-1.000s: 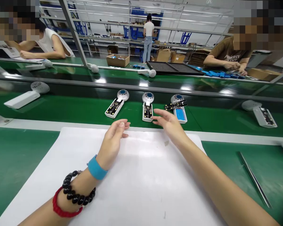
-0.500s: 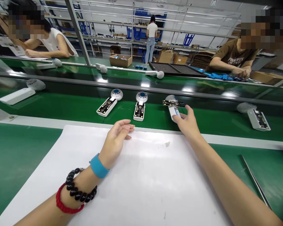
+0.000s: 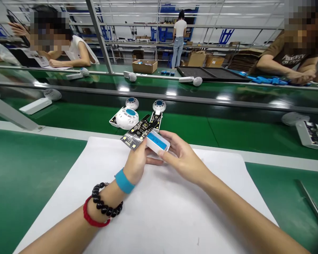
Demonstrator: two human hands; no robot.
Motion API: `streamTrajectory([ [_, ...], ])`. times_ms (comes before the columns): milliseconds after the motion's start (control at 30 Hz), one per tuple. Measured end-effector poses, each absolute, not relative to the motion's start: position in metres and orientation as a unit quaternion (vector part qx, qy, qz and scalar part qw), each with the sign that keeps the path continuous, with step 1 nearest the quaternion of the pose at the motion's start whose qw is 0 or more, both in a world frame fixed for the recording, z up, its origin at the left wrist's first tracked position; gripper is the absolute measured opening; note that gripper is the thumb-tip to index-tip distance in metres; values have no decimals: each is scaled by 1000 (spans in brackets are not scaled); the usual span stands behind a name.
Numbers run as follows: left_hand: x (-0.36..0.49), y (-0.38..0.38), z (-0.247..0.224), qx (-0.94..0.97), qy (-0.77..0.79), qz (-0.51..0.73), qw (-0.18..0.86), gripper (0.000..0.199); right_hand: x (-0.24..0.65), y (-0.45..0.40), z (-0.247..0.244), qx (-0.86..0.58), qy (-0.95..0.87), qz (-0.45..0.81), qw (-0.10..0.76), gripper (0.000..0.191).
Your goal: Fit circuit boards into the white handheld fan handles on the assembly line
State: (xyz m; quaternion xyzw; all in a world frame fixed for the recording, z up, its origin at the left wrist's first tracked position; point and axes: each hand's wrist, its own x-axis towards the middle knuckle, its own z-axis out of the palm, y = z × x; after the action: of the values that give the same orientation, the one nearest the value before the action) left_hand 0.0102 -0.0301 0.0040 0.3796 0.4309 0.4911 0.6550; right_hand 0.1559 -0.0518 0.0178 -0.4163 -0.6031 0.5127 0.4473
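Observation:
Above the white paper sheet (image 3: 159, 208), my left hand (image 3: 136, 163) and my right hand (image 3: 181, 159) meet around a white housing with a blue top panel (image 3: 157, 141). A black circuit board with gold pads (image 3: 139, 132) slants up and left from that housing, resting against my left thumb. My right fingers grip the housing's right end, and my left fingers reach beneath it. Just beyond my hands, a white round head with a blue centre (image 3: 127, 118) lies over a white unit (image 3: 114, 121), which it mostly hides. Beside them stands another white unit with a circuit board (image 3: 156, 120).
Green belt (image 3: 185, 128) runs behind the sheet, with a white unit (image 3: 311, 134) on its right. A metal rod (image 3: 312, 208) lies at lower right. Beyond a glass divider, co-workers (image 3: 286, 65) sit at the far belt, near a black tray (image 3: 212, 73).
The housing and circuit board have left the belt and are now above the sheet, held by both hands. My left hand has risen and turned inward. The view has swung left.

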Motion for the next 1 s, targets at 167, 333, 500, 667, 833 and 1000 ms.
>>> streamTrajectory([
  [167,8,-33,2,444,401,528,602,50,166,-45,24,-475,-571,487,458,41],
  [333,9,-37,5,477,411,493,599,51,171,-40,26,-455,-459,525,554,39],
  [500,10,-39,9,453,380,445,672,61,170,-41,30,-445,-408,574,553,43],
  [667,13,-38,14,433,381,413,705,66,174,-40,35,-462,-440,516,572,37],
  [833,13,-37,13,431,410,375,711,68,176,-42,40,-470,-504,445,572,24],
  [1000,13,-35,10,426,408,374,716,67,171,-49,44,-475,-565,361,570,10],
])
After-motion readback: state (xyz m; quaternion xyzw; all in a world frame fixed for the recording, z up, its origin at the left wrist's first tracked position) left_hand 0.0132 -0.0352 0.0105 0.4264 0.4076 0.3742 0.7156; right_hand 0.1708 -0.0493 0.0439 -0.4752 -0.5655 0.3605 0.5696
